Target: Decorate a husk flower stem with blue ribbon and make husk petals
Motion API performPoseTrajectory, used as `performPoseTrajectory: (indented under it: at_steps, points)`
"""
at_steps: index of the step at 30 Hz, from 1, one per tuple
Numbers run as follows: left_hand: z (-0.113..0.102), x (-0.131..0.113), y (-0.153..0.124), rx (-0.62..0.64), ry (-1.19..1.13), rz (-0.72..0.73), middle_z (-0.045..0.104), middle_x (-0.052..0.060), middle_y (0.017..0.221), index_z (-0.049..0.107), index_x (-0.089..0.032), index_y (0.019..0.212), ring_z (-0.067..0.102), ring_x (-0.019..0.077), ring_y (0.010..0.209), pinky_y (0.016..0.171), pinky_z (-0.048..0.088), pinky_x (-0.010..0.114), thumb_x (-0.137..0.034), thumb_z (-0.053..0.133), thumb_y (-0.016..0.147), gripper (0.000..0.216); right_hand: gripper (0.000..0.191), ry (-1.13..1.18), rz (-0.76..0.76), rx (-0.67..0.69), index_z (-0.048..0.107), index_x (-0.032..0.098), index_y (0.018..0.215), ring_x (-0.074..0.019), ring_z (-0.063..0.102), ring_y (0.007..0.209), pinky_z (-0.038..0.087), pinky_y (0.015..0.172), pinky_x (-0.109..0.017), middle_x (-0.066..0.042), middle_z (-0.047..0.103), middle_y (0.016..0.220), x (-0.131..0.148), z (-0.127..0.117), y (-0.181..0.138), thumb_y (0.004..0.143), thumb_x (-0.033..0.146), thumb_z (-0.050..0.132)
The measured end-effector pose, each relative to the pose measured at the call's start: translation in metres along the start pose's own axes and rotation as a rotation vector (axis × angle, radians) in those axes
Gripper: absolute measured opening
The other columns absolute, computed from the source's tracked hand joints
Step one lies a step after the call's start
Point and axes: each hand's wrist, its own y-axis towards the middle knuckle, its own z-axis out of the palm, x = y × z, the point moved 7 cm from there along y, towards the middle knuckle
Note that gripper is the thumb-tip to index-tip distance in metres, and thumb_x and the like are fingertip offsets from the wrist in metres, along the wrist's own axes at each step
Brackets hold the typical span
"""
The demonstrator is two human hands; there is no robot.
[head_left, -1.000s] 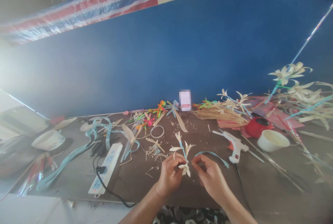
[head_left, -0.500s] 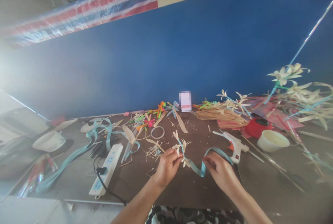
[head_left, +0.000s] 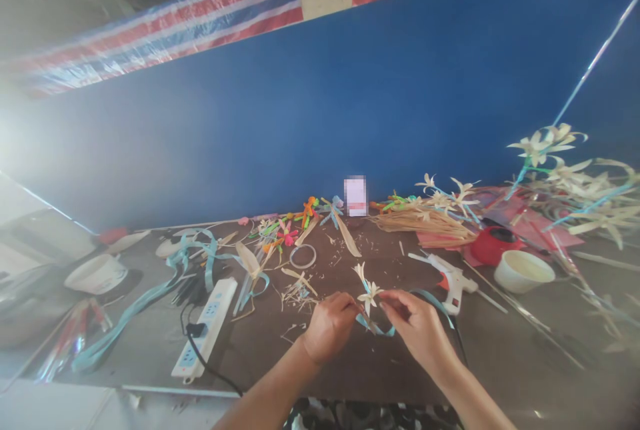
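My left hand (head_left: 331,325) pinches the stem of a small cream straw flower (head_left: 367,289) that stands up between my hands. My right hand (head_left: 416,327) is closed on a light blue ribbon (head_left: 381,330) that loops under the flower and trails off to the right. Both hands hover just above the dark brown table (head_left: 260,343), close together near its front edge.
A white glue gun (head_left: 450,277) lies right of my hands, with a white bowl (head_left: 523,270) and a red round container (head_left: 495,243) beyond. A white power strip (head_left: 205,323) and loose blue ribbon (head_left: 145,297) lie to the left. Straw bundles, finished flowers (head_left: 550,147) and coloured scraps line the back.
My hands have come closer together again. The flower has turned more upright and the ribbon loop between the hands has shortened under it.
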Motion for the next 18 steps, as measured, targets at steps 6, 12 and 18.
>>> performPoseTrajectory:
  at_steps: [6, 12, 18]
  points:
    - [-0.002, -0.005, -0.001, 0.013, -0.05, -0.024, 0.056, 0.004, 0.076, 0.059, -0.019, 0.084, 0.051, 0.013, 0.069, 0.062, 0.038, 0.023, -0.014, 0.043, 0.078, 0.018, 0.021, -0.163, -0.073, -0.009, 0.06, 0.021, 0.088, -0.0132, 0.052, 0.05, 0.041, 0.052, -0.023, 0.001, 0.058, 0.057, 0.012, 0.002, 0.0, 0.075, 0.032, 0.048]
    - [-0.002, 0.019, 0.0, -0.115, -0.525, -0.381, 0.057, 0.002, 0.07, 0.062, -0.017, 0.076, 0.05, 0.0116, 0.064, 0.06, 0.038, 0.021, -0.018, 0.049, 0.073, 0.014, 0.021, -0.108, -0.063, -0.1, 0.059, 0.02, 0.086, -0.015, 0.055, 0.058, 0.042, 0.059, -0.025, -0.002, 0.061, 0.069, 0.003, -0.008, -0.004, 0.078, 0.034, 0.045]
    - [0.027, 0.031, -0.004, -0.078, -1.17, -0.745, 0.056, 0.0, 0.06, 0.062, -0.013, 0.079, 0.048, 0.0101, 0.053, 0.05, 0.036, 0.02, -0.028, 0.058, 0.066, 0.02, 0.021, -0.005, -0.098, -0.017, 0.061, 0.02, 0.082, -0.0181, 0.057, 0.073, 0.043, 0.068, -0.027, -0.006, 0.061, 0.078, 0.008, 0.003, -0.007, 0.079, 0.032, 0.044]
